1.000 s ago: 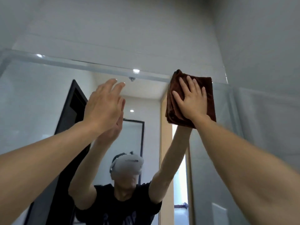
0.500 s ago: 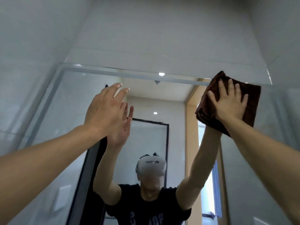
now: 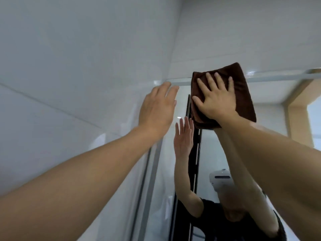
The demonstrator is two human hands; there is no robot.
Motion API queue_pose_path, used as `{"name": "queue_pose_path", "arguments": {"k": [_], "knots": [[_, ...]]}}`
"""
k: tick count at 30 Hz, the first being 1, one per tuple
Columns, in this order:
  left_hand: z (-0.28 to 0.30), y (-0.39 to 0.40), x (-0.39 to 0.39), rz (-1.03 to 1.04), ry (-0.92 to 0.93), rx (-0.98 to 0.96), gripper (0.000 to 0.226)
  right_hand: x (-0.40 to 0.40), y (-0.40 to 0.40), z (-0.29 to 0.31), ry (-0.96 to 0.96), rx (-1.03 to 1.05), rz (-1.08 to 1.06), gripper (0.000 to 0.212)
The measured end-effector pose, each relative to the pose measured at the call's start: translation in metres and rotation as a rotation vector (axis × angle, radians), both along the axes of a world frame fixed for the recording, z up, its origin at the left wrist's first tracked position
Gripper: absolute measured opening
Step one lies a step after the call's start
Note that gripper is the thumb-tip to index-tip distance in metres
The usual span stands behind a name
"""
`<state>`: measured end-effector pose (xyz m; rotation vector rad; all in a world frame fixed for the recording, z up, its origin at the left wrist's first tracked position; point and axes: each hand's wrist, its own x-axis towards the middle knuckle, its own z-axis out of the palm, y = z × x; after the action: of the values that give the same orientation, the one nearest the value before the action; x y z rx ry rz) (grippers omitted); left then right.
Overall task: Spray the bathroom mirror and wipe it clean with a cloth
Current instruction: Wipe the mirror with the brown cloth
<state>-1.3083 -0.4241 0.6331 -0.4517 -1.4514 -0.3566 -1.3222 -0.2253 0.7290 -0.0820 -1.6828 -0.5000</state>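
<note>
A folded brown cloth (image 3: 243,94) lies flat against the bathroom mirror (image 3: 271,122) near its top left corner, overlapping the top edge. My right hand (image 3: 217,100) presses on the cloth with fingers spread and straight. My left hand (image 3: 156,110) is raised beside it with straight fingers, at the mirror's left edge; I cannot tell whether it touches the glass. The mirror reflects both arms and a person in a black shirt. No spray bottle is in view.
White tiled walls (image 3: 78,58) surround the mirror on the left and above. The mirror's metal frame (image 3: 149,171) runs down the left side. A dark door frame (image 3: 196,162) and a wooden doorway (image 3: 298,122) show in the reflection.
My right hand has slid the cloth leftward along the mirror's top edge, from the right part to near the left corner. The view swung left with it; my left hand stays raised.
</note>
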Motion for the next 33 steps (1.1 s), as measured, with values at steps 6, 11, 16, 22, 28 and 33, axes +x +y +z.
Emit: {"name": "queue_pose_path", "arguments": {"k": [6,11,16,22,28,33], "knots": [[0.018,-0.046,-0.007,0.062,0.016,-0.01,0.044,-0.048,-0.076,-0.015,-0.12,0.186,0.043,0.072],[0.009,-0.046,0.001,-0.011,0.014,0.011,0.047,-0.06,-0.089,-0.056,-0.086,0.187,0.094,0.074],[-0.028,-0.041,0.0,-0.083,-0.016,0.039,0.042,-0.05,-0.089,-0.155,-0.156,0.195,0.156,0.072],[-0.094,-0.021,-0.012,-0.137,-0.15,0.028,0.042,-0.027,-0.073,-0.308,-0.383,0.277,0.264,0.072],[-0.159,0.01,-0.008,-0.181,-0.276,-0.045,0.042,-0.004,-0.03,-0.398,-0.584,0.428,0.199,0.071],[-0.22,0.031,0.01,-0.224,-0.298,-0.205,0.031,0.021,0.014,-0.428,-0.7,0.543,0.149,0.072]]}}
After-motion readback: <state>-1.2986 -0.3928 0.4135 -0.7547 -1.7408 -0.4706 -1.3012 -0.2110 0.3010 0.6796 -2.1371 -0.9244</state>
